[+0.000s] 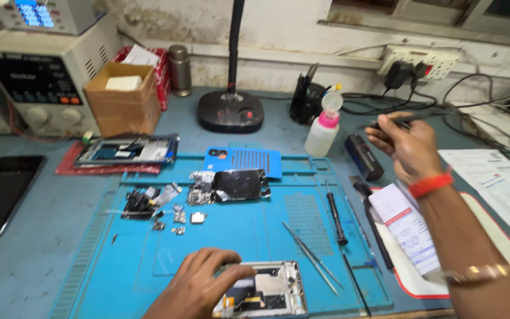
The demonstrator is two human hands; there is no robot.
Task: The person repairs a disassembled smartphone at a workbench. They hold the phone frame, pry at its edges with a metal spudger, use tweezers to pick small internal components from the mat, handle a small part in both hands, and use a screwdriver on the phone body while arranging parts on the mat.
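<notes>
Blue-grey work surface (30, 260) set against a stained wall, carrying a blue repair mat (208, 248); left hand (199, 289) rests palm-down at the near edge of the mat, fingers (231, 273) spread flat over the upper left corner of an opened phone frame (270, 290), pressing on it rather than gripping; right hand (405, 147) is raised above the right side of the surface, fingers closed narrowly around a thin dark tool (394, 121) held roughly level; an orange band (431, 184) circles that wrist. Tweezers (311, 255) lie on the mat just right of the phone frame; a black screwdriver (336, 215) lies beyond them. Loose phone parts (154, 204) and a shielded circuit board (231, 186) sit at mid-mat, well apart from both hands. White squeeze bottle with pink collar (324, 127) stands behind the mat, near the right hand; black lamp base (230, 111) stands left of it. Bench power supply (30, 82) and cardboard box (122, 97) occupy the far left; a dark phone (1, 195) lies at the left edge.
</notes>
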